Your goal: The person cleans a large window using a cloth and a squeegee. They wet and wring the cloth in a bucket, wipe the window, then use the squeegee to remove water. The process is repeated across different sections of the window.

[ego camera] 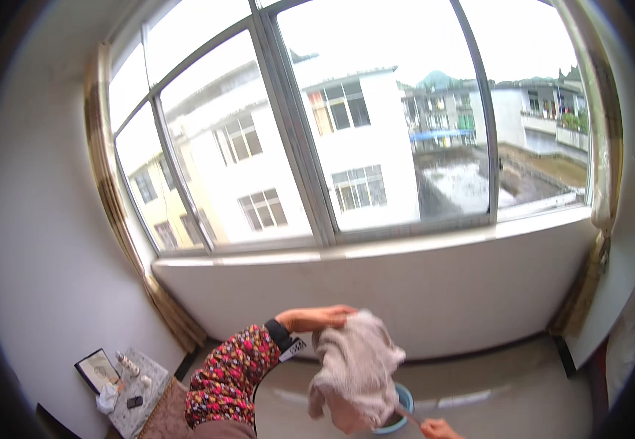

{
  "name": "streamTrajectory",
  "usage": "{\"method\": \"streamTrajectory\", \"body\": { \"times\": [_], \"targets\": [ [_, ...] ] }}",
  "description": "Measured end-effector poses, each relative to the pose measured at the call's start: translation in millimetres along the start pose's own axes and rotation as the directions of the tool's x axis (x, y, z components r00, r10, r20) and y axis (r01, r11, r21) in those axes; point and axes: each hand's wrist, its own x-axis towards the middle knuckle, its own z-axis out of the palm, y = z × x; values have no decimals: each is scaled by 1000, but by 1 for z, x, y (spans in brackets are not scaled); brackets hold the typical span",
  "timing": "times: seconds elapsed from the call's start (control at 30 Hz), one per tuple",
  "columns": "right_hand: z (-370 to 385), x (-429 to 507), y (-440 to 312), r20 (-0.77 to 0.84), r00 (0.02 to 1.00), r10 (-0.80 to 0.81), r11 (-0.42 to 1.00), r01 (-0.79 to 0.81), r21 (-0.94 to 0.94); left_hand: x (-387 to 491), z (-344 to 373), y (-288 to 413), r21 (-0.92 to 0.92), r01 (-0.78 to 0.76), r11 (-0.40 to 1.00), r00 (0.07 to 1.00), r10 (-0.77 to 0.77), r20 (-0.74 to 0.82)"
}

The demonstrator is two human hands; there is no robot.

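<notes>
My left hand (pixel 320 318), below a flower-patterned sleeve with a dark cuff, is at the upper edge of a pale pinkish cloth (pixel 353 367). Its fingers press against the fabric, which hangs bunched and in folds. At the bottom edge of the view my right hand (pixel 439 429) grips a thin stick or handle (pixel 409 415). The stick's far end disappears behind or under the cloth, so I cannot tell what it joins. Partly covered by the cloth, a light blue bucket or basin (pixel 405 396) stands below; its contents are mostly hidden.
A marble-patterned tabletop (pixel 147 378) at lower left carries a framed picture (pixel 96 369), a spray bottle (pixel 127 363), a white plastic bag (pixel 107 398) and a dark phone-like object (pixel 134 402). Ahead are a low wall (pixel 460 285), a wide window (pixel 323 236) and tied curtains (pixel 597 263).
</notes>
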Motion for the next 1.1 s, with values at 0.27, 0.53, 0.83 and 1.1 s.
{"method": "streamTrajectory", "body": {
  "times": [0.27,0.53,0.83,1.1],
  "targets": [
    [2,13,25,-34,990,-137,986,133,-102,-7,2,19,4,-66,998,994,66,-82],
    [0,10,23,-15,983,-184,975,181,-127,-15,13,31,7,-321,947,897,307,-319],
    [14,-1,20,-53,970,-239,955,225,-193,3,26,-21,153,-128,980,924,174,-340],
    [15,-13,8,-63,986,-156,968,139,-210,-30,67,-3,237,-491,838,806,541,-242]
  ]
}}
